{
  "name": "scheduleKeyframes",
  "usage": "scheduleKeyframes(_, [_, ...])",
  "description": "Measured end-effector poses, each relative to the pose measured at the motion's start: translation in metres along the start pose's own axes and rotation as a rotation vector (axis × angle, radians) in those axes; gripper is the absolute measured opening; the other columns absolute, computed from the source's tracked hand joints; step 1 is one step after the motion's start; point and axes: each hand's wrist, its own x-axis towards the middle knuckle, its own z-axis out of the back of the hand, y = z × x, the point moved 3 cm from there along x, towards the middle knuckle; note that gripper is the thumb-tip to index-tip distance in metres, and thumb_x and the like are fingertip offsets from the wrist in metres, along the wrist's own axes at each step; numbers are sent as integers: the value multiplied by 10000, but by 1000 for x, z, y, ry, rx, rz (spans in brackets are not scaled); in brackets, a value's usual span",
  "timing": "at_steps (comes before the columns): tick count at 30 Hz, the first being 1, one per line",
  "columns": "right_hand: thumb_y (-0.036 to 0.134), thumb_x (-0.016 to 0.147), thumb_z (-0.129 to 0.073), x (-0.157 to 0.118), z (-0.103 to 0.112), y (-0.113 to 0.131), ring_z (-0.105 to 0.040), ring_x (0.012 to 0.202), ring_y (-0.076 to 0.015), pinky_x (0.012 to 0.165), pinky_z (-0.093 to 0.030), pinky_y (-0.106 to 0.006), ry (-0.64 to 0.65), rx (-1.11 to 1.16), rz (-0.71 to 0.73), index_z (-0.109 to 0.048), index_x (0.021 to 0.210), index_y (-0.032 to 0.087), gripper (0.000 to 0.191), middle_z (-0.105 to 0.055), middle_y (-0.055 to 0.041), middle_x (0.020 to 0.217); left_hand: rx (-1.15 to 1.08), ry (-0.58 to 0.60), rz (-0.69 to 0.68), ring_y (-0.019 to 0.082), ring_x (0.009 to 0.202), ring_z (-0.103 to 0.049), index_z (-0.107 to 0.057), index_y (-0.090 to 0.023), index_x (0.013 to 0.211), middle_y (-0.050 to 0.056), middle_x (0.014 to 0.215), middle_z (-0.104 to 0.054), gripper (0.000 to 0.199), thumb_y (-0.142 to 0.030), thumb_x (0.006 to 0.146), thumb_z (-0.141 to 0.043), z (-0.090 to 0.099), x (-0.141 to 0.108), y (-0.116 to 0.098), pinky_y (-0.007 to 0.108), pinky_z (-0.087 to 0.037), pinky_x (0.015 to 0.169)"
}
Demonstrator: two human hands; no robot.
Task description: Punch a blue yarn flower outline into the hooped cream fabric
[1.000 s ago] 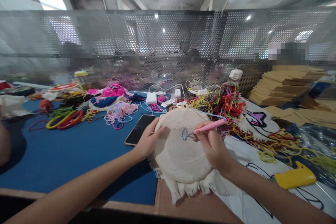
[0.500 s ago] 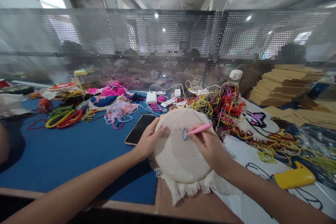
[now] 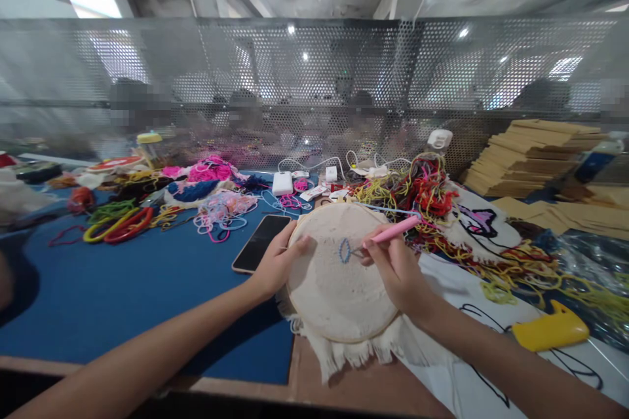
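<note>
My left hand [image 3: 280, 258] grips the left rim of a round embroidery hoop [image 3: 339, 301], its thumb lying on the cream cloth stretched across it. A small pointed oval of blue yarn stitches [image 3: 344, 251] sits near the middle of the cloth. In my right hand [image 3: 400, 275] is a pink punch needle [image 3: 397, 228], held like a pen, its metal tip just right of the oval. Light-blue yarn [image 3: 388, 209] runs from the tool's back end toward the hoop's top edge. Frayed cloth hangs below the hoop.
A phone [image 3: 256, 243] lies left of the hoop. Tangled yarn heaps [image 3: 427, 196] and a yellow-handled tool [image 3: 550, 329] are on the right, with stacked brown envelopes [image 3: 531, 157] behind. More yarn [image 3: 223, 206] lies at the left. A perforated metal screen [image 3: 314, 91] stands across the back.
My right hand has drawn the punch needle back to the right, away from the blue oval. The light-blue yarn now stretches behind it. My left hand stays on the hoop.
</note>
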Motion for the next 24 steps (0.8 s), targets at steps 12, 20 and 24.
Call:
scheduleKeyframes(12, [231, 917, -413, 0, -1, 16, -588, 755, -173, 709, -487, -325, 34, -352, 196, -472, 868, 208, 80, -586, -61, 853, 9, 8, -65, 145, 708, -527, -583, -171, 1013, 15, 831, -593, 341, -403, 765, -613, 0, -3, -2, 221, -423, 638])
scheduleKeyframes(20, [184, 896, -446, 2, -6, 16, -561, 815, -204, 757, -439, -347, 99, -414, 234, -504, 849, 209, 79, -608, -53, 844, 39, -18, -91, 144, 740, -531, -603, -191, 985, 3, 849, -603, 288, -385, 773, -617, -1, -6, -5, 211, -422, 667])
scheduleKeyframes(24, [222, 910, -425, 3, -6, 4, -560, 837, -199, 758, -437, -326, 142, -336, 125, -514, 868, 203, 100, -596, -51, 865, -105, 5, 64, 180, 729, -586, -611, -186, 1002, 26, 851, -657, 373, -434, 726, -645, -3, -2, -6, 244, -447, 644])
